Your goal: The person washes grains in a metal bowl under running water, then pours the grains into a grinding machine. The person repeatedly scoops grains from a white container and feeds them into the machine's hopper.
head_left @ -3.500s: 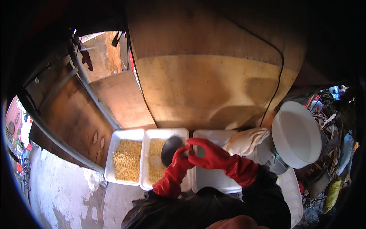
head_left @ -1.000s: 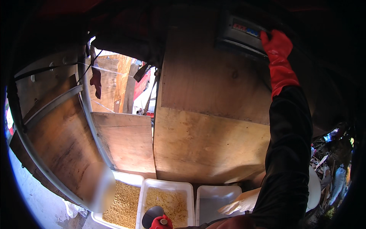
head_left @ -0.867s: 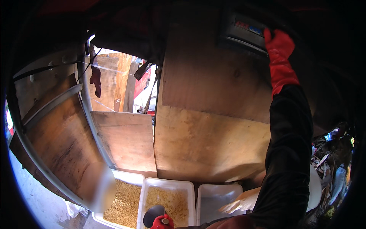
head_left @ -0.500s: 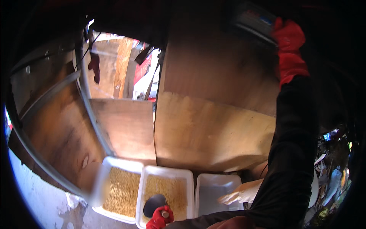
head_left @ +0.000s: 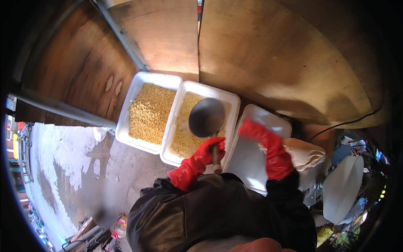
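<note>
My left hand [head_left: 196,161], in a red rubber glove, is closed around the wooden handle of a ladle [head_left: 206,118] with a round dark bowl. The bowl hangs over the middle white tub [head_left: 166,156], which holds a layer of yellowish grain [head_left: 184,145]. My right hand [head_left: 261,137], also red-gloved, is over the right-hand white tub [head_left: 243,168]; motion smears its fingers, and nothing can be made out in them. Left of the middle tub stands another white tub [head_left: 125,122] with a deeper fill of golden grain [head_left: 151,113].
Wooden panels [head_left: 268,63] wall in the far side, with a metal pipe [head_left: 121,38] at the left. Right of the tubs lie a cream cloth sack [head_left: 304,154] and a white plastic container [head_left: 343,189]. A dark cable [head_left: 344,124] runs along the right panel. Sticks and clutter [head_left: 90,235] lie lower left.
My right hand has come down from high at the upper right, where it touched a dark boxy object, to the right tub. The view has tilted down. My left hand still holds the ladle.
</note>
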The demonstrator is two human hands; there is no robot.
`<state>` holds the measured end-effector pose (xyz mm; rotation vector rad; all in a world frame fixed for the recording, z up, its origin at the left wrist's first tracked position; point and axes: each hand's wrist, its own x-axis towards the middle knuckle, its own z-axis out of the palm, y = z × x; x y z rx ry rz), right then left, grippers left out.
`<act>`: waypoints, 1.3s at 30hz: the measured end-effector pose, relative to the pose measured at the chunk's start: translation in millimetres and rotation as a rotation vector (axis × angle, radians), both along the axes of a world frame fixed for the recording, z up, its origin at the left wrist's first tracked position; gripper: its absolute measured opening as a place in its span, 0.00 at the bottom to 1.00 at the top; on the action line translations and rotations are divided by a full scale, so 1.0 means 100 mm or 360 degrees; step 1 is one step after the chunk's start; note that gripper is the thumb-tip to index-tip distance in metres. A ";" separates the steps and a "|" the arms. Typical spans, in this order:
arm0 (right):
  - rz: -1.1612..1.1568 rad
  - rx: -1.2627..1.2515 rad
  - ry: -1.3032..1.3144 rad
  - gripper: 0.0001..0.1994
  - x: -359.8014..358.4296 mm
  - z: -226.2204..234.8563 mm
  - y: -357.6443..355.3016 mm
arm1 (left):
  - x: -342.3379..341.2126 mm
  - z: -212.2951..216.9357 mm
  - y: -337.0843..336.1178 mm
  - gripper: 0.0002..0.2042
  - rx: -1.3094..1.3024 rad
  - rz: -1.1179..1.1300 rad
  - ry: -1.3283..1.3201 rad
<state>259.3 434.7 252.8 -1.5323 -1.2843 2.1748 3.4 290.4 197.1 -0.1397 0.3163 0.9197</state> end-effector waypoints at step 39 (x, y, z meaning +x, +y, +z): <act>0.0662 -0.0370 0.0658 0.09 -1.06 -3.78 -0.95 | -2.33 -0.93 -2.85 0.24 -0.1397 0.0611 0.1024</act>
